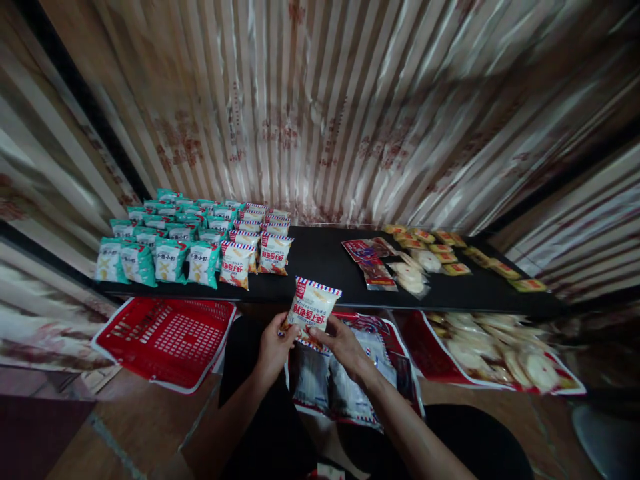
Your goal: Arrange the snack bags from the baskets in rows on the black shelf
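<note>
- Clock ref.: held pkt as centre, 12 = away from wearer.
- Cream snack pkt [314,307]: upright, printed face to wearer, between both hands; overlaps front edge of black shelf [320,257] in view.
- L hand [275,340], 8 o'clock: pinches lower L corner of pkt, thumb on front.
- R hand [346,345], 4 o'clock: pinches lower R part, thumb on front; fingers behind partly hidden.
- Middle basket [393,327], approx. 5 o'clock, below hands: red, pale rim; holds silvery pkts [310,379] w/ striped edges.
- Shelf, 10 o'clock: cream pkts [237,263] of same design, upright in rows; teal pkts [170,257] alongside, further L, also upright in rows.
- Shelf, 2 o'clock: flat red pkts [376,267]; just beside, pale round pkts [413,275]; beyond, small yellow pkts [443,249].
- L basket [165,343], between 8 & 9: red, perforated.
- R basket [424,347], between 3 & 4: red; holds pale pkts [500,350].
- Striped sheeting [300,113], 12 o'clock: hangs behind shelf.
</note>
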The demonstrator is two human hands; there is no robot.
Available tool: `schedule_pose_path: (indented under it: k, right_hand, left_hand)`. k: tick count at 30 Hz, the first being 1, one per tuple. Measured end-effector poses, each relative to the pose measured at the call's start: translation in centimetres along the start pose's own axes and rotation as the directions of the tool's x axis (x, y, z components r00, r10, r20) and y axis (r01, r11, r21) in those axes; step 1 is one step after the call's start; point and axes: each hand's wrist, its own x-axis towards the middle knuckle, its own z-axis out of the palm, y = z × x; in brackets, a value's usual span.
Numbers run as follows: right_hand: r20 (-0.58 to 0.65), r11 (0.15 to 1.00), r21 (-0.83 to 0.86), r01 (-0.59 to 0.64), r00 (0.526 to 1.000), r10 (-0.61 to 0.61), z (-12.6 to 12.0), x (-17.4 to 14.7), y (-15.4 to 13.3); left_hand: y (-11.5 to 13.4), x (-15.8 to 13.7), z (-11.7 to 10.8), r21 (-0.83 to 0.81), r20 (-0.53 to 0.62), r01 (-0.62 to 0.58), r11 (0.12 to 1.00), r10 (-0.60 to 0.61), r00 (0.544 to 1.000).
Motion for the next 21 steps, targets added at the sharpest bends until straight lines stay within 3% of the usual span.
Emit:
schedule_pose_path:
  k: [3,6,10,16,21]
  right_hand:
    - [-0.004,1.000,-0.027,0.012,1.000,-0.012,0.7,2.1,-0.4]
    - [-0.019,0.998,-0.037,0.048,0.999,-0.049,1.7,4.6,-0.7]
    - [-0.039,0.984,-0.123,0.132,0.990,-0.138,2.7,8.0,-0.6]
    - [-0.110,0.891,-0.407,0.204,0.957,-0.269,3.9,12.1,0.7]
    - [-0.097,0.859,-0.465,0.215,0.952,-0.291,4.8,13.6,1.6]
  left_hand:
    - [0.0,1.3,-0.9,0.164,-0.091,-0.070,0.984,0.085,0.992]
    - [0.1,2.0,-1.7,0.341,-0.176,-0.184,0.922,0.255,0.951]
    - [0.3,2.5,-2.2,0.528,-0.146,-0.301,0.794,0.433,0.889]
    - [0.2,3.4,-2.4,0.624,-0.045,-0.339,0.704,0.466,0.884]
    - [0.0,4.2,-3.1,0.673,-0.025,-0.325,0.664,0.460,0.888]
